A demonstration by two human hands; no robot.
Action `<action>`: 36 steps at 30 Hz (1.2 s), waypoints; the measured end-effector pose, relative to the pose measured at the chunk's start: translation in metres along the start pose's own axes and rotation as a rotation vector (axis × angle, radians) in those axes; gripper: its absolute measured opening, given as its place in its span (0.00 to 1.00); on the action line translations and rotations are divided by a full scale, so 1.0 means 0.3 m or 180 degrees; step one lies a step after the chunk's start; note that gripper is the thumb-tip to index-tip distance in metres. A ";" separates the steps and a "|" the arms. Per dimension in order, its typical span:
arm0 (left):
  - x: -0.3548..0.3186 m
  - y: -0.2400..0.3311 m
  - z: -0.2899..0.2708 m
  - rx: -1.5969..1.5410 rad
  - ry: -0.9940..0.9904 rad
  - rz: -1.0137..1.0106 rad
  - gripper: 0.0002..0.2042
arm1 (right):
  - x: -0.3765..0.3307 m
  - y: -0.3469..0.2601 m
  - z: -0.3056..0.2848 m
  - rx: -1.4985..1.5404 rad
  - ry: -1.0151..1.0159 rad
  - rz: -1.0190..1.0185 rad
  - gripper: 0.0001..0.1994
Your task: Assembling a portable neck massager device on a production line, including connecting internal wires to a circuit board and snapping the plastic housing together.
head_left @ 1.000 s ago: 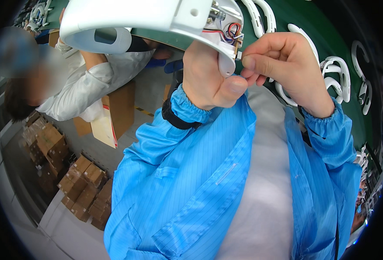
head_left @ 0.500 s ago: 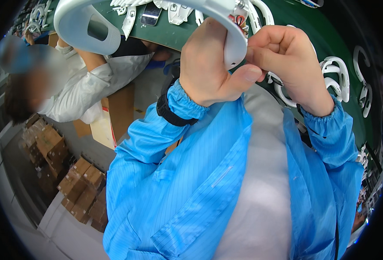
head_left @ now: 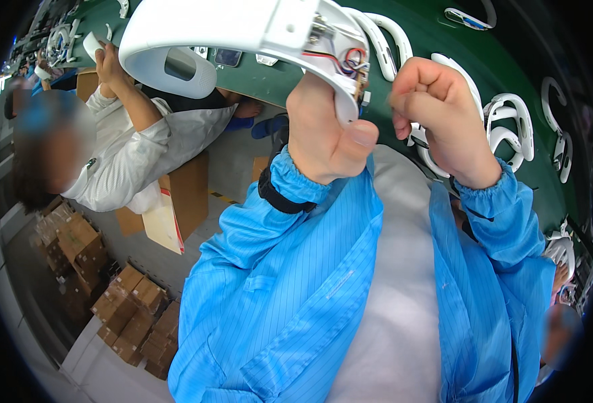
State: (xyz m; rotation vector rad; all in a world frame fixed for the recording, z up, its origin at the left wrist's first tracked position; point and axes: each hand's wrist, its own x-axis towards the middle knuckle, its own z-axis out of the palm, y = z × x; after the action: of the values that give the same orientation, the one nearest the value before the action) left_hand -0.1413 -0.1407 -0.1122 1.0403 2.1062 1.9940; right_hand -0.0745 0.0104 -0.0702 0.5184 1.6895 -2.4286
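Fingers of the left hand [head_left: 327, 127] grip the open right end of a white curved housing [head_left: 202, 30] from behind, thumb below; its body arches leftward from them. Coloured wires [head_left: 355, 60] show there. Just beside it, apart, the right hand [head_left: 437, 111] curls its fingers toward the thumb; whether they pinch anything, I cannot tell. Further right, white curved parts [head_left: 526, 134] lie on a green table [head_left: 437, 37].
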 end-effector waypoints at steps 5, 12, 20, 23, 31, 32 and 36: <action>-0.007 -0.018 -0.011 -0.0122 0.0197 -0.0358 0.43 | 0.012 0.035 -0.049 -0.0689 -0.0017 0.0214 0.04; 0.023 -0.005 -0.059 -0.1720 0.0154 -0.1377 0.44 | 0.082 0.331 -0.225 -0.3447 0.0499 -0.0180 0.11; 0.038 0.007 -0.047 -0.3358 -0.0413 -0.2169 0.45 | -0.002 0.131 -0.115 -0.2130 0.0710 -0.0665 0.05; 0.040 0.028 -0.006 -0.3379 -0.0415 -0.2286 0.44 | -0.033 0.038 -0.048 -0.1986 0.1001 -0.1696 0.08; 0.068 0.022 0.036 -0.3502 -0.0333 -0.2282 0.36 | -0.014 0.015 -0.003 -0.2626 0.0844 -0.2749 0.17; 0.076 0.018 0.036 -0.3618 -0.0368 -0.2292 0.35 | -0.006 0.019 -0.002 -0.2634 0.0890 -0.2829 0.17; 0.080 0.011 0.048 -0.3349 -0.0523 -0.2400 0.33 | 0.005 0.024 -0.014 -0.2709 0.0991 -0.2798 0.16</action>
State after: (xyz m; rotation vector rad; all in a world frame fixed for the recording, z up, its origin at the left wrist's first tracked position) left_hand -0.1514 -0.1167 -0.1019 0.1549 0.8395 1.9914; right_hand -0.0727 0.0120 -0.0784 -0.0065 3.3282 -1.6792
